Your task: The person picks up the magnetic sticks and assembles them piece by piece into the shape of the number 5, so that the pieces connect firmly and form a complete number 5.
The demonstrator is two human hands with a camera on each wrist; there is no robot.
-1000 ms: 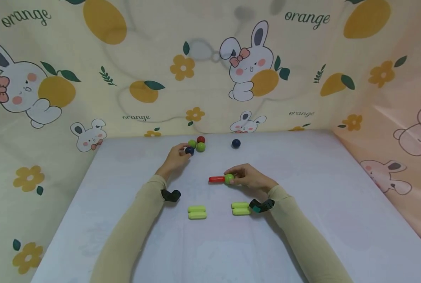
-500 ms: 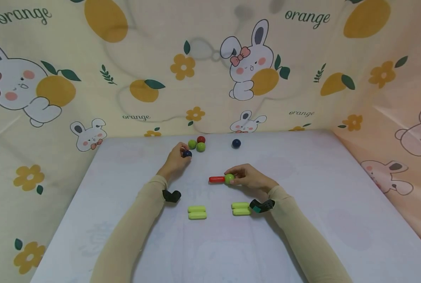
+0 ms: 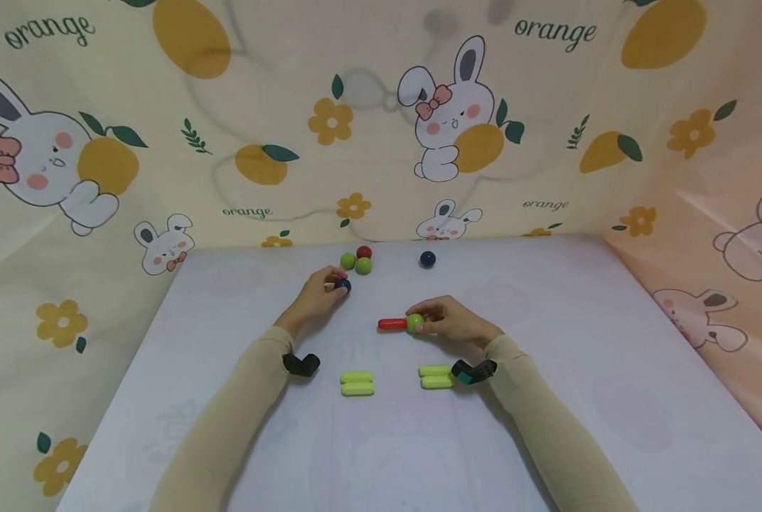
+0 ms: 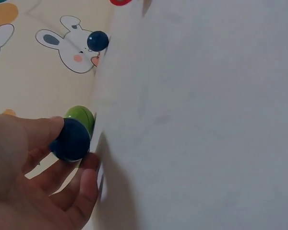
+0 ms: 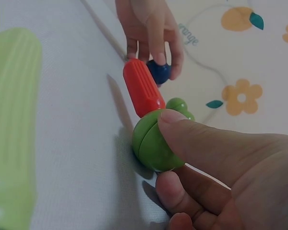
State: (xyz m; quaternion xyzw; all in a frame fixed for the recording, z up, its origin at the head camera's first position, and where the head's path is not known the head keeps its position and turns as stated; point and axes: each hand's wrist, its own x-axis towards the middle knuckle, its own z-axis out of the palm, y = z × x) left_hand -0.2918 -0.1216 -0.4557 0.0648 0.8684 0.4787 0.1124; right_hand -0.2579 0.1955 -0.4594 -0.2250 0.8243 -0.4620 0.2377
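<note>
Balls (image 4: 71,140) are pinched at the bench (image 3: 381,455), one blue ball (image 3: 344,286), drawn nearer than before, by the left hand (image 3: 313,299), one green ball (image 3: 414,324), touching one red rod (image 3: 392,324), by the right hand (image 3: 453,320), between four farther balls (image 3: 364,266) and four lime rods (image 3: 357,389).

The table (image 3: 381,455) is white. Far edge: 2 green balls (image 3: 364,266) and 1 red ball (image 3: 364,252), clustered; 1 blue ball (image 3: 428,259), apart. Nearer: 4 green sticks (image 3: 357,389), 2 pairs.
</note>
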